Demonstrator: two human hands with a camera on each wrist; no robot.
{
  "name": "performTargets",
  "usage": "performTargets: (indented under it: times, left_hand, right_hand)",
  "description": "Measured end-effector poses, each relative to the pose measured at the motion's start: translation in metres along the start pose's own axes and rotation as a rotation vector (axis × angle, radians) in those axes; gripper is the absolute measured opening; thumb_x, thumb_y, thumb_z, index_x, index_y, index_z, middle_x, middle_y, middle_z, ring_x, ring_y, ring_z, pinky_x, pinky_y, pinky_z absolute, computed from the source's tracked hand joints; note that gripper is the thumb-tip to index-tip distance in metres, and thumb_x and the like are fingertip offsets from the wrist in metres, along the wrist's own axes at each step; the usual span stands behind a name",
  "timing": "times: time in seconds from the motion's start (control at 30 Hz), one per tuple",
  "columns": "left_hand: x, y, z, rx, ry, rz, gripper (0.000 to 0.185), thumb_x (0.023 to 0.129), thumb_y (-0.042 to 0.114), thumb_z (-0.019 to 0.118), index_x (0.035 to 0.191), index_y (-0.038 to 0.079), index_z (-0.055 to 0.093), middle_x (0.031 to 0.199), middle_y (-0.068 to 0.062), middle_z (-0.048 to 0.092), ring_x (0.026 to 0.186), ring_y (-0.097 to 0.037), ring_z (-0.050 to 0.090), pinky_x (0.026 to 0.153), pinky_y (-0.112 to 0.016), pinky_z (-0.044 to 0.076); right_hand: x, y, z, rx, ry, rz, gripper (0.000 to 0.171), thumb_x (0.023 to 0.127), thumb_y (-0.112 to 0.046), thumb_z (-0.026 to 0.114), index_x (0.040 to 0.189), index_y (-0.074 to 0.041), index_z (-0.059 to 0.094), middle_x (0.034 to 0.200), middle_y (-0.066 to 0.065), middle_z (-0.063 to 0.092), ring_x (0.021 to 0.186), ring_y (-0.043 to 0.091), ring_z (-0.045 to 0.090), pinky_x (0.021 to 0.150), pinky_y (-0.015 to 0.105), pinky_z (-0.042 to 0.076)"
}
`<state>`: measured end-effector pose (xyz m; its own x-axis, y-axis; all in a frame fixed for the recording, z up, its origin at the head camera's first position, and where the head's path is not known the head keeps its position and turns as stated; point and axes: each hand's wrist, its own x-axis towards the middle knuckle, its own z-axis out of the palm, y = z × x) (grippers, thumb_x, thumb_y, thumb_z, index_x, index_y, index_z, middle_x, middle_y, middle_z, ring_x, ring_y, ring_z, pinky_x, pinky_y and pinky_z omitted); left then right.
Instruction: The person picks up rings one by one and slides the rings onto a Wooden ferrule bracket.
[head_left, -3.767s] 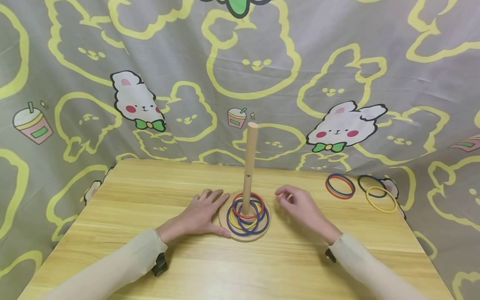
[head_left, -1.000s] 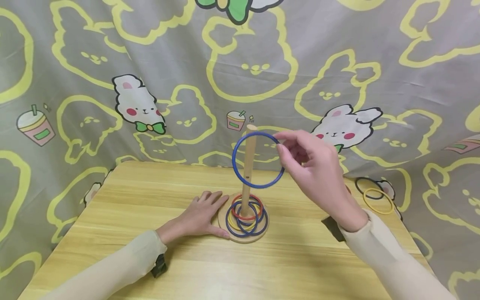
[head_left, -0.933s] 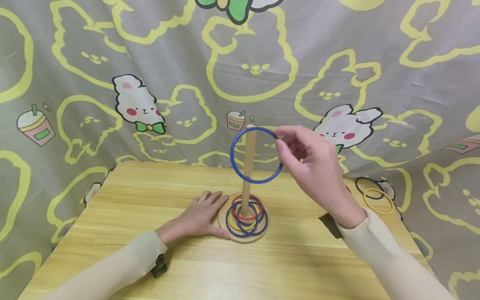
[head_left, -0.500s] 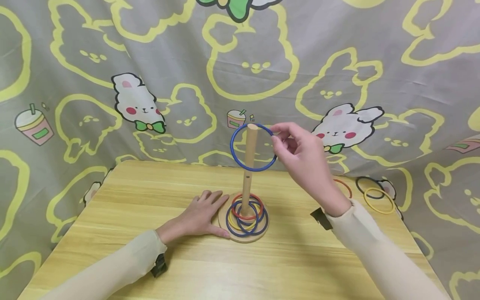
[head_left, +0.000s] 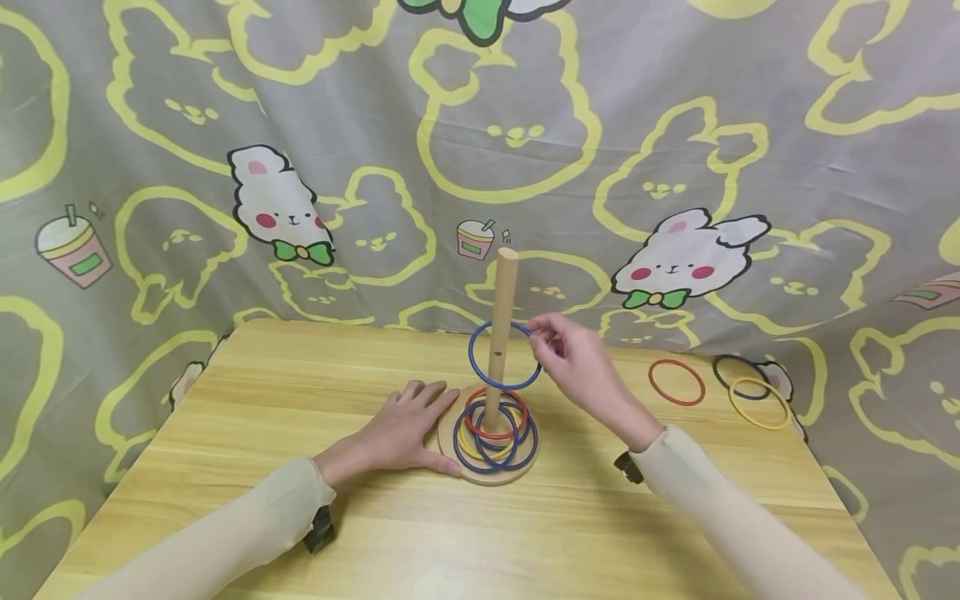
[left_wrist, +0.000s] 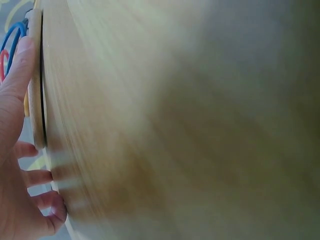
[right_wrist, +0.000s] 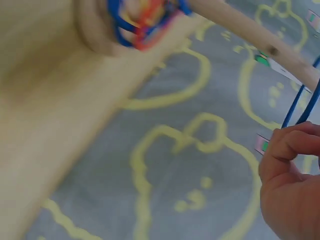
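A wooden peg point(head_left: 501, 333) stands upright on a round wooden base point(head_left: 487, 473) on the yellow table point(head_left: 300, 392), and it passes through the blue ring point(head_left: 504, 356) that the right hand point(head_left: 581, 367) pinches by its right edge between thumb and fingertips. The ring hangs about halfway down the peg, tilted, above the stacked rings point(head_left: 495, 427) of red, yellow and blue lying on the base below the grip. To the right of that hand, well apart, an orange ring point(head_left: 677, 382) lies flat on the table, and farther right a dark ring point(head_left: 738, 372) and a yellow ring point(head_left: 759, 402) overlap at the table's edge. A cartoon-rabbit cloth point(head_left: 480, 150) hangs behind.

The right forearm reaches in from lower right, wrist raised. The left hand point(head_left: 401, 429) lies flat on the table with straight fingers, its thumb and fingers against the base's left rim.
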<state>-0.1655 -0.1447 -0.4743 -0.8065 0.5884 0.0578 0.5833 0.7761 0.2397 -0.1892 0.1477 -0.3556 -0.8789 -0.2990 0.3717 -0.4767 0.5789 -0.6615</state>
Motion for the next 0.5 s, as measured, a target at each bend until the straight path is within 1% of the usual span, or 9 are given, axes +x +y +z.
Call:
performTargets:
  times: [0.17, 0.27, 0.4, 0.5]
  left_hand:
    - [0.001, 0.0, 0.001, -0.004, -0.008, -0.004, 0.124, 0.069, 0.09, 0.065, 0.161, 0.013, 0.035, 0.16, -0.018, 0.037, 0.136, -0.037, 0.039, 0.103, -0.061, 0.039]
    - [0.001, 0.0, 0.001, -0.002, -0.014, -0.005, 0.124, 0.069, 0.09, 0.064, 0.162, 0.013, 0.034, 0.161, -0.017, 0.036, 0.136, -0.036, 0.039, 0.103, -0.061, 0.039]
    - [0.001, 0.0, 0.001, -0.001, -0.007, -0.001, 0.124, 0.069, 0.09, 0.065, 0.161, 0.013, 0.035, 0.16, -0.018, 0.037, 0.136, -0.037, 0.039, 0.103, -0.061, 0.04]
    - [0.001, -0.001, 0.002, -0.005, -0.003, -0.002, 0.124, 0.069, 0.09, 0.065, 0.161, 0.012, 0.035, 0.16, -0.018, 0.037, 0.135, -0.037, 0.04, 0.102, -0.061, 0.04]
  right_hand:
    - [-0.011, 0.022, 0.023, 0.008, -0.081, 0.065, 0.017, 0.101, -0.009, 0.059, 0.115, -0.004, 0.068, 0.082, 0.002, 0.064, 0.06, 0.01, 0.054, 0.052, 0.024, 0.043]
    - [-0.017, 0.032, 0.032, 0.023, -0.118, 0.103, 0.016, 0.101, -0.007, 0.059, 0.114, -0.002, 0.068, 0.08, 0.003, 0.062, 0.058, 0.011, 0.051, 0.051, 0.024, 0.041]
    - [-0.022, 0.043, 0.041, 0.042, -0.158, 0.171, 0.017, 0.101, -0.007, 0.059, 0.113, -0.001, 0.069, 0.082, 0.003, 0.06, 0.062, 0.012, 0.054, 0.055, 0.023, 0.044]
    - [-0.024, 0.053, 0.048, 0.061, -0.194, 0.221, 0.016, 0.101, -0.009, 0.06, 0.113, -0.002, 0.069, 0.084, 0.003, 0.06, 0.067, 0.012, 0.055, 0.057, 0.023, 0.044]
